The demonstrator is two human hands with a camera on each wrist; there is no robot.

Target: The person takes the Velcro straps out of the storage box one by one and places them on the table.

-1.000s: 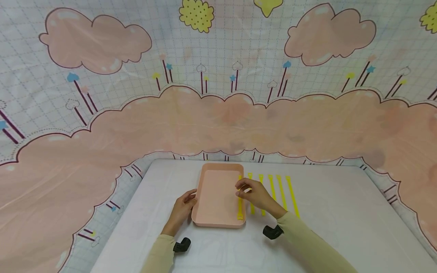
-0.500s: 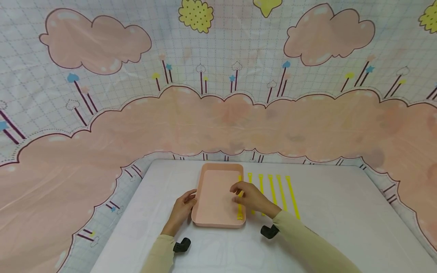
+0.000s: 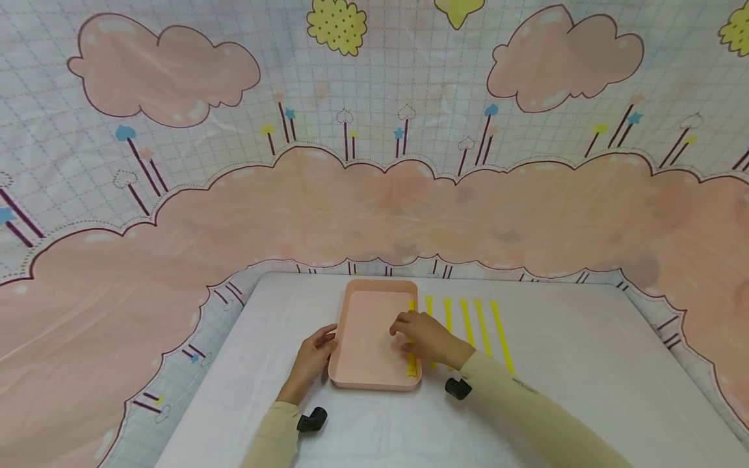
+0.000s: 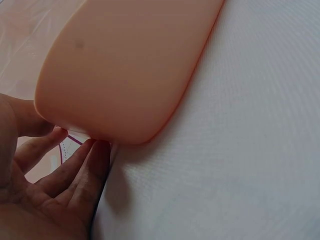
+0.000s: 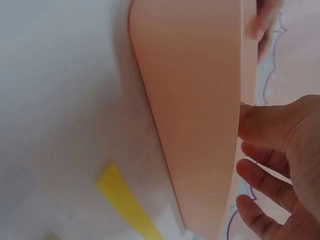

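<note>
A pink rectangular tray (image 3: 374, 385) lies on the white table. My left hand (image 3: 309, 365) rests against its left side, fingertips touching the outer wall (image 4: 125, 95). Inside the tray, along its right side, lies a thin yellow strip (image 3: 412, 369) with a wider end. Above that strip is my right hand (image 3: 432, 338), reaching over the right rim with fingers loosely bent; it covers the strip's middle. Nothing shows between those fingers. In the right wrist view, the thumb tip is hidden behind the tray's wall (image 5: 195, 100).
To the tray's right, several more yellow strips (image 3: 482, 325) lie side by side on the table (image 3: 585, 364), partly behind my right hand. A small black device (image 3: 312, 420) sits at my left wrist, another black device (image 3: 458, 389) at my right. A patterned cloth (image 3: 374, 208) hangs behind.
My right hand has shifted left and slightly down, further over the tray, its fingers bending more. The yellow strip in the tray, the tray and my left hand have stayed put.
</note>
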